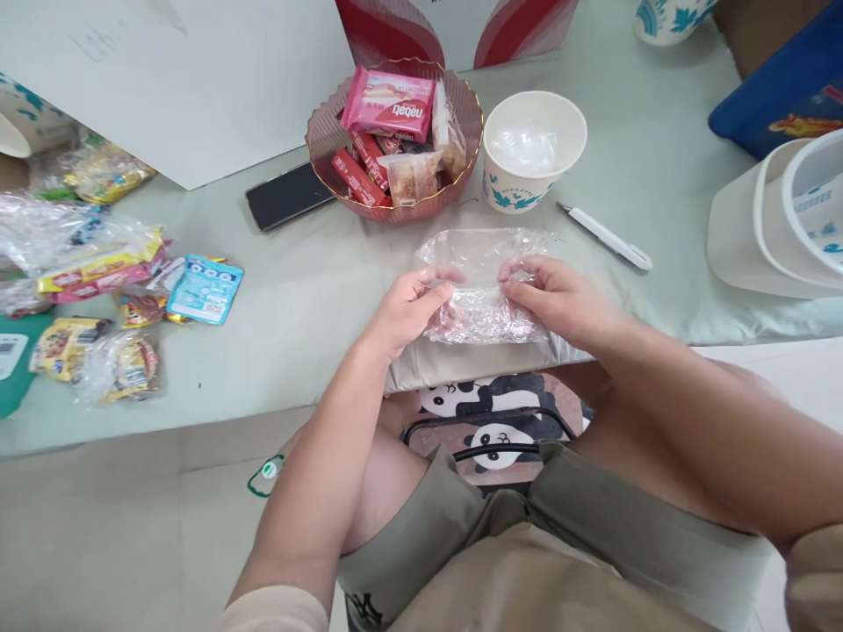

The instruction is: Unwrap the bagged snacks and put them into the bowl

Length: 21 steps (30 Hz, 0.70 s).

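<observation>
A clear plastic bag lies crinkled near the table's front edge, its far part spread flat. My left hand pinches its left side between thumb and fingers. On the opposite side, my right hand grips the bag the same way, fingertips partly inside or behind the film. Just beyond stands a paper cup with teal leaf prints, holding crumpled clear plastic. To the right of the cup rests a white pen-shaped tool, possibly a cutter.
A pink glass bowl of wrapped snacks stands behind, beside a dark phone. Snack packets lie in a heap at left. White tubs and a blue package stand at right. A white box is at the back.
</observation>
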### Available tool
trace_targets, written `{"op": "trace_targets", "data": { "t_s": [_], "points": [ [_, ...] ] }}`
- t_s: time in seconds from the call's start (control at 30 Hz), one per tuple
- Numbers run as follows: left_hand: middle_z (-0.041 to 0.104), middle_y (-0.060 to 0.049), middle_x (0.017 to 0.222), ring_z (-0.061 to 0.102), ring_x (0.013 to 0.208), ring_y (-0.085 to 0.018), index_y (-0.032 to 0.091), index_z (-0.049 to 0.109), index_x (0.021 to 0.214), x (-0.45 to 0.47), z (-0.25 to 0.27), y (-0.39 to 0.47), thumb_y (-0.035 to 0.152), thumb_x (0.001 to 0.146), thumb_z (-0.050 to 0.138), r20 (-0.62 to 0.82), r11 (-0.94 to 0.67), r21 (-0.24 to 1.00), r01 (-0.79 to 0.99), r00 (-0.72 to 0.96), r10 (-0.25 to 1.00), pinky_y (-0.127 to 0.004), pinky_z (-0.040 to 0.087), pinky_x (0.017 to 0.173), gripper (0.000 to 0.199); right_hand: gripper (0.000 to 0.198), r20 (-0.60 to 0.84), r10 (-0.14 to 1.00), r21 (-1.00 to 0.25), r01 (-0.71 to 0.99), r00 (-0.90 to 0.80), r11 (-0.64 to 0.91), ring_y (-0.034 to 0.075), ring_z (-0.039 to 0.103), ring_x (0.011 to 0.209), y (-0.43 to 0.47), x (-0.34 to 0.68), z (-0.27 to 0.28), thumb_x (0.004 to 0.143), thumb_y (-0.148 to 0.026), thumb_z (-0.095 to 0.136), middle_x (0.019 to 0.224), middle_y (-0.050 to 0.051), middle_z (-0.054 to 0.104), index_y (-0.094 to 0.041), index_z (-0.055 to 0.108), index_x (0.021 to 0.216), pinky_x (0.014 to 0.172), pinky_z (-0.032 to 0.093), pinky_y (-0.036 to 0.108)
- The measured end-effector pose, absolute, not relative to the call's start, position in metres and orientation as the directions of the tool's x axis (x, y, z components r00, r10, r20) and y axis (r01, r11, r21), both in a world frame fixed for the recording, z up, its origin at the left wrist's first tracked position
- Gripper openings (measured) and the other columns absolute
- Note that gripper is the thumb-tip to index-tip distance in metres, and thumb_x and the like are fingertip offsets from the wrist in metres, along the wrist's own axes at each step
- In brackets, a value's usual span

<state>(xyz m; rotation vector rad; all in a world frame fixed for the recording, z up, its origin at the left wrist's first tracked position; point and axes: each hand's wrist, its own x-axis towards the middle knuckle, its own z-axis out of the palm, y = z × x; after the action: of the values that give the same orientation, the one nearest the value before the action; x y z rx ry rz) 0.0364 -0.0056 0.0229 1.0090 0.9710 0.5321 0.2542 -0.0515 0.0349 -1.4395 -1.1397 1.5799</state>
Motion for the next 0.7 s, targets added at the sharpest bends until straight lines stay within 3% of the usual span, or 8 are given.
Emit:
{"op": "trace_targets", "data": {
  "t_s": [0.13, 0.27, 0.33, 0.43, 0.57, 0.63, 0.7],
  "points": [
    [0.064, 0.006, 0.056, 0.056, 0.041, -0.011, 0.023, 0.067, 0.108, 0.033, 0.023, -0.002, 0.034, 0.078, 0.076, -0.389, 0.498, 0.862, -0.098, 0.504, 0.772, -0.021, 0.042, 0.040, 0.033, 0.030, -0.233, 0.966, -0.964, -0.106, -0.114, -0.245, 0.008, 0.040, 0.043, -0.053, 0.253, 0.036, 0.082, -0.039, 0.078, 0.055, -0.009, 0.052, -0.025, 0.059, 0.099, 0.041, 0.028, 0.022],
    [0.062, 0.004, 0.059, 0.055, 0.043, -0.011, 0.021, 0.068, 0.082, 0.030, 0.023, 0.003, 0.034, 0.067, 0.080, -0.342, 0.533, 0.817, -0.220, 0.559, 0.755, -0.023, 0.045, 0.041, 0.023, 0.020, -0.152, 0.983, -0.968, -0.185, -0.105, -0.170, 0.008, 0.040, 0.047, -0.053, 0.257, 0.039, 0.081, -0.038, 0.073, 0.060, -0.006, 0.050, -0.023, 0.061, 0.084, 0.045, 0.031, 0.025],
    [0.063, 0.001, 0.064, 0.058, 0.049, -0.012, 0.019, 0.069, 0.077, 0.030, 0.023, 0.005, 0.043, 0.069, 0.075, -0.329, 0.540, 0.810, -0.230, 0.584, 0.742, -0.025, 0.048, 0.044, 0.026, 0.016, -0.122, 0.985, -0.984, -0.115, -0.121, -0.136, 0.011, 0.044, 0.052, -0.054, 0.261, 0.039, 0.082, -0.037, 0.066, 0.063, -0.002, 0.054, -0.022, 0.064, 0.078, 0.049, 0.033, 0.027],
    [0.065, -0.002, 0.073, 0.060, 0.057, -0.012, 0.017, 0.070, 0.076, 0.029, 0.021, 0.006, 0.052, 0.076, 0.069, -0.331, 0.492, 0.852, -0.177, 0.546, 0.770, -0.025, 0.048, 0.049, 0.034, 0.028, -0.046, 0.987, -0.995, 0.094, -0.154, -0.032, 0.015, 0.053, 0.063, -0.054, 0.266, 0.037, 0.089, -0.043, 0.056, 0.070, 0.003, 0.061, -0.022, 0.069, 0.076, 0.061, 0.044, 0.031],
    [0.065, 0.003, 0.081, 0.058, 0.064, -0.009, 0.019, 0.067, 0.087, 0.029, 0.017, 0.003, 0.022, 0.065, 0.081, -0.279, 0.334, 0.942, -0.027, 0.489, 0.827, -0.022, 0.048, 0.059, 0.026, 0.029, 0.010, 0.981, -0.891, 0.444, -0.192, 0.096, 0.020, 0.063, 0.081, -0.053, 0.270, 0.034, 0.089, -0.044, 0.063, 0.088, 0.007, 0.068, -0.022, 0.068, 0.071, 0.081, 0.052, 0.038],
    [0.066, 0.002, 0.086, 0.059, 0.068, -0.009, 0.019, 0.068, 0.094, 0.029, 0.017, 0.002, 0.015, 0.064, 0.078, -0.238, 0.267, 0.964, 0.017, 0.507, 0.828, -0.022, 0.049, 0.064, 0.032, 0.023, 0.054, 0.992, -0.869, 0.484, -0.116, 0.104, 0.025, 0.067, 0.100, -0.052, 0.271, 0.035, 0.083, -0.043, 0.070, 0.106, 0.009, 0.070, -0.022, 0.067, 0.074, 0.091, 0.053, 0.041],
    [0.067, 0.001, 0.089, 0.058, 0.071, -0.009, 0.019, 0.070, 0.098, 0.028, 0.018, 0.000, 0.013, 0.065, 0.075, -0.208, 0.216, 0.975, 0.051, 0.550, 0.809, -0.021, 0.048, 0.065, 0.033, 0.022, 0.025, 0.999, -0.913, 0.406, -0.046, 0.041, 0.028, 0.066, 0.116, -0.051, 0.273, 0.039, 0.081, -0.044, 0.073, 0.118, 0.009, 0.070, -0.024, 0.069, 0.090, 0.098, 0.053, 0.043]
  ]
}}
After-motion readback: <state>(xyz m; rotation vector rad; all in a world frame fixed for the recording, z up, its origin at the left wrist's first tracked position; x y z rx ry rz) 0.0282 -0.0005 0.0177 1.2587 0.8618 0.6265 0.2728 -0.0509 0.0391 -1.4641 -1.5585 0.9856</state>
